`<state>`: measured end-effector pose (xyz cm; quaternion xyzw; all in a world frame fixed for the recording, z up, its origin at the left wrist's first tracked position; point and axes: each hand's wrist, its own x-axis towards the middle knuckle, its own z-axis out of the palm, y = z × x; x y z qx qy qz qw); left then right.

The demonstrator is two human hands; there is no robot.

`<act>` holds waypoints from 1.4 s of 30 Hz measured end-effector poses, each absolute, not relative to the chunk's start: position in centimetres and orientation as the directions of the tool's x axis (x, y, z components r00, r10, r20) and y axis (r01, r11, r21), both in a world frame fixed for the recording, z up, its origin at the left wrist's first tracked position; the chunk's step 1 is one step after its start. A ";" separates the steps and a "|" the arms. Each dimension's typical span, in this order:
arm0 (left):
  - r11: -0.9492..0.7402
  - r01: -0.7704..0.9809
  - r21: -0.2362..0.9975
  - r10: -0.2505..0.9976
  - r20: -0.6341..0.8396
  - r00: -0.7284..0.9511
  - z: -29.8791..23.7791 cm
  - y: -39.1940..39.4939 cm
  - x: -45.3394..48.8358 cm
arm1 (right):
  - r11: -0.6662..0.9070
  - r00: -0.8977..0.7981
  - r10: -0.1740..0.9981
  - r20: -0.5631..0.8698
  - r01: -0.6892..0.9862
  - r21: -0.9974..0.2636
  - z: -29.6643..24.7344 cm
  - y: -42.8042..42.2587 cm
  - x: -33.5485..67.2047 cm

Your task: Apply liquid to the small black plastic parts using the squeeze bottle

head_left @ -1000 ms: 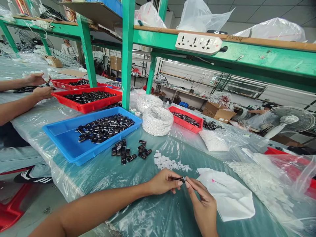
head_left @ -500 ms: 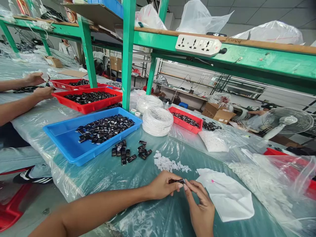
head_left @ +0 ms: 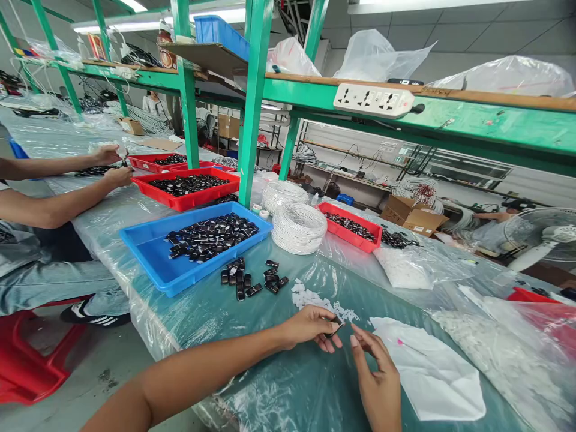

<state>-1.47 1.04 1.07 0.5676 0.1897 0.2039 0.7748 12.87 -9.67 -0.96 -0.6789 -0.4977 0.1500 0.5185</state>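
My left hand (head_left: 311, 327) pinches a small black plastic part (head_left: 335, 326) just above the plastic-covered table. My right hand (head_left: 377, 378) sits close beside it, fingers loosely curled and a little apart from the part, holding nothing I can see. A heap of small white pieces (head_left: 320, 300) lies just beyond my hands. Several loose black parts (head_left: 251, 279) lie further left, in front of a blue tray (head_left: 148, 258) filled with more of them. A white sheet (head_left: 432, 372) lies to the right of my hands.
Two coils of white wire (head_left: 299, 227) stand behind the tray, beside a red tray (head_left: 348, 225) of black parts. Another person's hands (head_left: 112, 167) work at red trays (head_left: 182, 191) on the left. Green shelf posts (head_left: 252, 102) rise from the table. Bags of white pieces (head_left: 490, 354) lie right.
My right hand has let go of the black part and drawn slightly back; the left hand keeps it. The view has shifted, so everything sits further right and lower.
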 end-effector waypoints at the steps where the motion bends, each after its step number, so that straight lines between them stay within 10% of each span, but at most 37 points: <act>1: 0.330 -0.094 0.939 0.535 -0.104 0.838 1.2 1.1 -1.5 | 0.037 0.461 0.830 0.314 0.516 -0.856 -1.0 -9.7 13.1; 19: 0.399 -0.052 0.915 0.601 -0.219 0.769 1.3 1.6 -1.9 | 0.037 0.423 0.861 0.282 0.501 -0.865 -1.4 -9.8 13.6; 42: 0.227 -0.054 0.972 0.559 -0.084 0.825 1.8 -1.6 -1.9 | 0.305 0.032 0.781 0.624 0.852 -0.426 -2.1 -9.4 13.2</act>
